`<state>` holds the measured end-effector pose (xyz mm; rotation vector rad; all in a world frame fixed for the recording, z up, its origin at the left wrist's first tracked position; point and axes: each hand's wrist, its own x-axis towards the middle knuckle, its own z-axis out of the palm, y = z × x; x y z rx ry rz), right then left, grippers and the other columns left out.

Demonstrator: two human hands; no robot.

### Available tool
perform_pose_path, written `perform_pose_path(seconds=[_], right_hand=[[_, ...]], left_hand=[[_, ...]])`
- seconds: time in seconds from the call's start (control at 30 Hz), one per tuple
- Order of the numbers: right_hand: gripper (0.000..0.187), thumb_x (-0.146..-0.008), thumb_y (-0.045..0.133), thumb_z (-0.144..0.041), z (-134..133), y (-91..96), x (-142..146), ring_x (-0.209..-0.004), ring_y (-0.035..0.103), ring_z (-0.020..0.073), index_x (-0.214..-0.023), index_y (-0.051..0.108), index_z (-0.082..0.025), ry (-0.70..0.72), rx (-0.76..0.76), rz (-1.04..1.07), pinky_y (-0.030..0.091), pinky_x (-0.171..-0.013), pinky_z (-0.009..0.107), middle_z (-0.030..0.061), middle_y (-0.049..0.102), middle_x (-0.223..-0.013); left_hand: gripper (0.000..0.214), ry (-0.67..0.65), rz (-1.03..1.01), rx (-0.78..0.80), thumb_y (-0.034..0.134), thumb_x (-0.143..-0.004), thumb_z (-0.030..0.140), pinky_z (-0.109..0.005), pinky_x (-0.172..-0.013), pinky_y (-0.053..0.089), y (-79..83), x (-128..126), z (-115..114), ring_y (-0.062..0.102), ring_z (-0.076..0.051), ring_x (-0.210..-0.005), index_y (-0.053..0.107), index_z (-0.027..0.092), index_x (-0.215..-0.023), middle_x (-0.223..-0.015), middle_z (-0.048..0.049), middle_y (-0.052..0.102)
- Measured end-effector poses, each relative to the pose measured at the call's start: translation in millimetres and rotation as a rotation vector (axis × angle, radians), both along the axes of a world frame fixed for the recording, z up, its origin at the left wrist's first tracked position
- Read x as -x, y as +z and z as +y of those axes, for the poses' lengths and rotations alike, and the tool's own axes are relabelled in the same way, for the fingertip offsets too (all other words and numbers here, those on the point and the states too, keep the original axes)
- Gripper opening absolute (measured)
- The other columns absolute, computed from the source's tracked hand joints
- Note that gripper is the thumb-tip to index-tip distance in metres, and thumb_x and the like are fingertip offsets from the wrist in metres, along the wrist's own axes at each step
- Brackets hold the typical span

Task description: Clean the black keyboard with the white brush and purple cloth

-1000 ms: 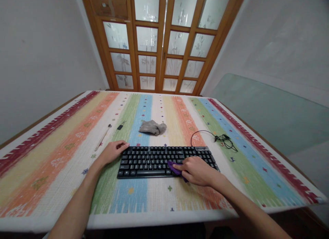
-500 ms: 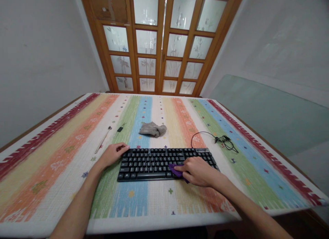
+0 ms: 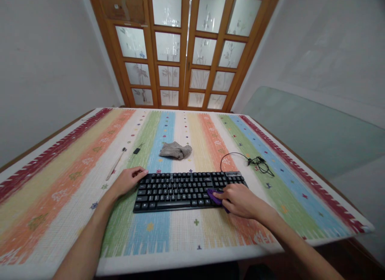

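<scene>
**Desk:** What's on your feed at the far left?

**Operator:** I see a thin pale stick [image 3: 116, 164] lying on the striped tablecloth [image 3: 60, 179], out past the left end of the keyboard [image 3: 177, 189] and a little behind it. A small black object [image 3: 136, 151] lies near the stick's far tip, also behind the keyboard's left end. It is too small for me to say what it is.

**Desk:** And the left hand?

**Operator:** The left hand [image 3: 128, 180] rests at the keyboard's back left corner. Its fingers are loose and slightly curled, with the fingertips touching the case. I see nothing gripped in it.

**Desk:** The middle?

**Operator:** The black keyboard lies flat with its long side facing the camera. A crumpled grey rag [image 3: 175, 150] lies behind its back edge, clear of it.

**Desk:** The right side?

**Operator:** The purple cloth [image 3: 214, 196] sits on the keys in the keyboard's right half, close to the front edge. The right hand [image 3: 240, 199] has its fingers pinched shut on the cloth and presses it onto the keys, and the hand covers the keyboard's front right corner. A black cable [image 3: 255, 163] loops out behind the back right corner and ends in a small tangle on the tablecloth, apart from the hand.
</scene>
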<state>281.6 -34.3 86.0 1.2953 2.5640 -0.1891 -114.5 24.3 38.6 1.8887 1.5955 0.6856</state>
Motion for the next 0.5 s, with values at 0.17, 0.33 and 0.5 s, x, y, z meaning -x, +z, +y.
perform_pose_path(seconds=[0.17, 0.33, 0.5], right_hand=[[0.032, -0.09, 0.045, -0.021, -2.6, -4.5, -6.5, -0.077, 0.067, 0.0208, -0.096, 0.076, -0.02, -0.043, 0.008, 0.005, 0.038, -0.065, 0.028, 0.0106, 0.074, -0.086], [0.036, -0.091, 0.042, -0.021, -5.7, -7.1, -10.7, -0.076, 0.066, 0.0208, -0.106, 0.075, -0.022, -0.051, 0.005, 0.045, 0.038, -0.065, 0.029, 0.0099, 0.073, -0.086], [0.035, -0.089, 0.044, -0.019, -7.6, -2.7, -10.9, -0.074, 0.065, 0.0196, -0.107, 0.074, -0.022, -0.05, -0.016, 0.058, 0.037, -0.064, 0.029, 0.0086, 0.072, -0.085]], left_hand=[[0.051, 0.001, 0.009, -0.005, 0.05, -0.079, 0.066, -0.032, -0.07, 0.047, -3.1, 2.1, 1.8, 0.065, -0.025, -0.072, 0.07, 0.02, -0.077, -0.074, -0.0044, 0.074], [0.052, 0.009, 0.026, 0.0, 0.051, -0.077, 0.068, -0.031, -0.068, 0.047, -3.7, 2.5, 2.2, 0.065, -0.024, -0.07, 0.07, 0.02, -0.077, -0.07, -0.0034, 0.072], [0.051, 0.004, 0.034, -0.011, 0.049, -0.079, 0.067, -0.03, -0.068, 0.046, -3.0, 2.3, 1.8, 0.064, -0.024, -0.069, 0.069, 0.02, -0.075, -0.068, -0.0027, 0.071]])
